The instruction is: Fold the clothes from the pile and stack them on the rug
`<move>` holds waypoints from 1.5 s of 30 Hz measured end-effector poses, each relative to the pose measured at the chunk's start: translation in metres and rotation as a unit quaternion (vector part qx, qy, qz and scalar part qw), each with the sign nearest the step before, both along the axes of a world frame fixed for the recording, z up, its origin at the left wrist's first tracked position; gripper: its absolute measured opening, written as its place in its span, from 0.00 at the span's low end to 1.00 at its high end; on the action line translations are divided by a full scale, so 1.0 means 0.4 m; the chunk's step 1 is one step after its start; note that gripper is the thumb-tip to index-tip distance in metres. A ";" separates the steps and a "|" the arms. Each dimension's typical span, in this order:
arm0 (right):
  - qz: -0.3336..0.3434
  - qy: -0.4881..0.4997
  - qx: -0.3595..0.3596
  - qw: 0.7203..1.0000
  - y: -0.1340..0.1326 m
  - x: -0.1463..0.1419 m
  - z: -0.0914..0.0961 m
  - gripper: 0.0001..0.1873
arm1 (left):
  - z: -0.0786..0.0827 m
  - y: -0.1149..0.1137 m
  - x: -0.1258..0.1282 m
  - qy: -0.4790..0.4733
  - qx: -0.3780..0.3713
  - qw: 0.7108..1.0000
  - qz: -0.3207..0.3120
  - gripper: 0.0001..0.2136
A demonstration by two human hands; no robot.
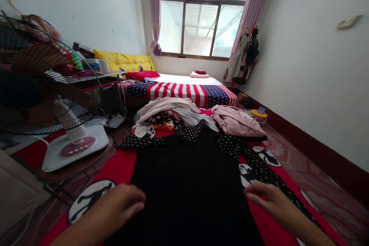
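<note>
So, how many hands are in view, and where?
2: the left hand at the left edge of the black dotted-sleeve garment, the right hand at its right edge. No others show.

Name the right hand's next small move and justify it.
Probably best: the right hand folds the nearer dotted sleeve inward over the black garment body. That sleeve stretches outward across the red printed cloth, close to the hand, while the body lies spread out.
</note>
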State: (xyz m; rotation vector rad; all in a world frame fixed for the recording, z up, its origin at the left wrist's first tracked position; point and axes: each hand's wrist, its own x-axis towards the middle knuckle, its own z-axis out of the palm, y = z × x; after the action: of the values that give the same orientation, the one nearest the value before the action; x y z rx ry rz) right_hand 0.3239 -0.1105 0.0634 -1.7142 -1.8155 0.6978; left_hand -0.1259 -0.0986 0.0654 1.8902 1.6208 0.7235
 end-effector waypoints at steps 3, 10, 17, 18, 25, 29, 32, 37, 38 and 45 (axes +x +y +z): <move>-0.013 0.034 0.032 0.999 0.164 -0.076 0.009 0.14 | 0.007 0.197 0.114 0.069 0.093 0.986 -0.120 0.12; 0.032 0.015 0.074 0.997 0.374 -0.212 -0.125 0.15 | -0.130 0.498 0.221 0.208 0.226 0.943 -0.132 0.18; 0.040 -0.197 0.068 0.977 0.402 -0.231 -0.134 0.22 | -0.124 0.590 0.214 0.173 0.201 0.957 -0.121 0.07; 0.051 -0.199 0.058 0.977 0.410 -0.231 -0.121 0.21 | -0.114 0.612 0.210 0.162 0.194 0.962 -0.106 0.07; 0.129 -0.077 0.109 0.983 0.511 -0.257 -0.066 0.14 | -0.034 0.770 0.163 0.110 0.184 0.969 0.120 0.11; 0.155 -0.133 0.150 0.967 0.575 -0.294 -0.111 0.24 | -0.052 0.699 0.217 0.102 0.276 0.945 0.140 0.09; 0.133 -0.209 0.144 0.958 0.627 -0.300 -0.142 0.26 | -0.105 0.624 0.277 0.069 0.346 0.935 -0.044 0.13; 0.093 -0.293 0.126 0.943 0.692 -0.217 -0.177 0.29 | -0.180 0.653 0.256 0.134 0.188 0.964 -0.133 0.21; 0.058 -0.307 0.110 0.943 0.699 -0.190 -0.182 0.30 | -0.186 0.674 0.239 0.156 0.159 0.966 -0.128 0.22; -0.142 -0.361 0.025 0.921 0.659 -0.171 -0.160 0.28 | -0.183 0.714 0.208 0.231 0.103 0.961 -0.112 0.29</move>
State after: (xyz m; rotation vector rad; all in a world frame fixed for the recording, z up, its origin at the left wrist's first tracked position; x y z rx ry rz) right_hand 0.2556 0.1531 -0.0006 -2.3274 -1.9246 -0.1413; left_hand -0.0429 0.1872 -0.0079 2.4893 1.5996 0.3832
